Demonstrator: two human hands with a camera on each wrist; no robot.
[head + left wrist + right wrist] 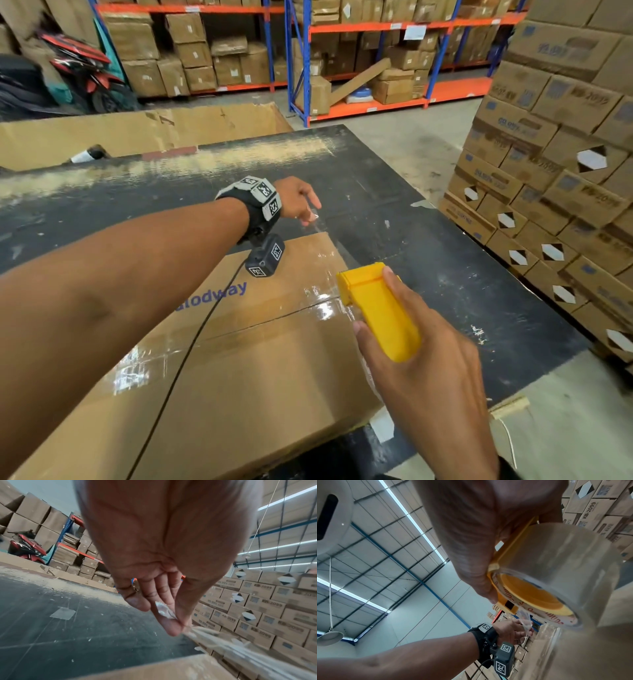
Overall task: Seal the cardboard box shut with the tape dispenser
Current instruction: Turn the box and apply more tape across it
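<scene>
A closed cardboard box (239, 359) lies on a black table (445, 257), with shiny clear tape over its centre seam. My right hand (373, 299) grips a yellow tape dispenser (380, 308) at the box's right edge, over the seam. The right wrist view shows its clear tape roll (547, 574). My left hand (310, 214) hovers past the box's far right corner and pinches the crumpled end of the tape (165, 610) between thumb and fingers. A strand of tape (240, 649) stretches from that pinch back toward the dispenser.
Stacked cartons (548, 171) stand close to the table's right side. A large open cardboard box (137, 133) sits behind the table, with storage racks (342, 68) and a red scooter (85, 68) beyond. A black cable (191, 342) trails across the box top.
</scene>
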